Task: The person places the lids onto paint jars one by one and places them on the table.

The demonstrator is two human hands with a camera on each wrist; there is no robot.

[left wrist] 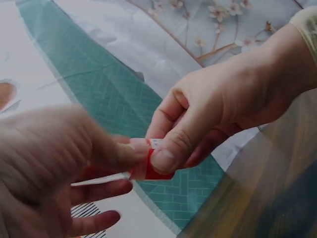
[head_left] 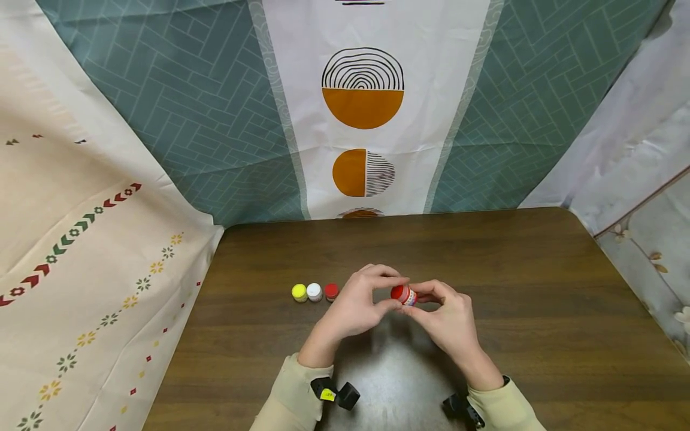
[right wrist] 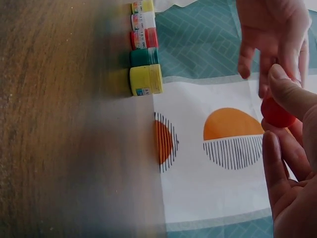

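Observation:
A small paint jar [head_left: 409,296] with a red lid and a printed label is held up between my two hands over the table. My left hand [head_left: 358,302] pinches it from the left, thumb and fingertips at the lid end. From the other side my right hand [head_left: 447,317] grips the jar's body with thumb and fingers. In the left wrist view the red jar [left wrist: 154,171] is partly covered by both thumbs. The right wrist view shows its round red lid [right wrist: 277,115] beside the right thumb.
A row of similar jars stands to the left on the wooden table [head_left: 539,287]: yellow [head_left: 299,293], white [head_left: 314,292] and red [head_left: 331,291]. A green jar [right wrist: 143,57] and another yellow jar [right wrist: 146,80] continue it, hidden by my left hand in the head view. Patterned cloth [head_left: 215,120] hangs behind.

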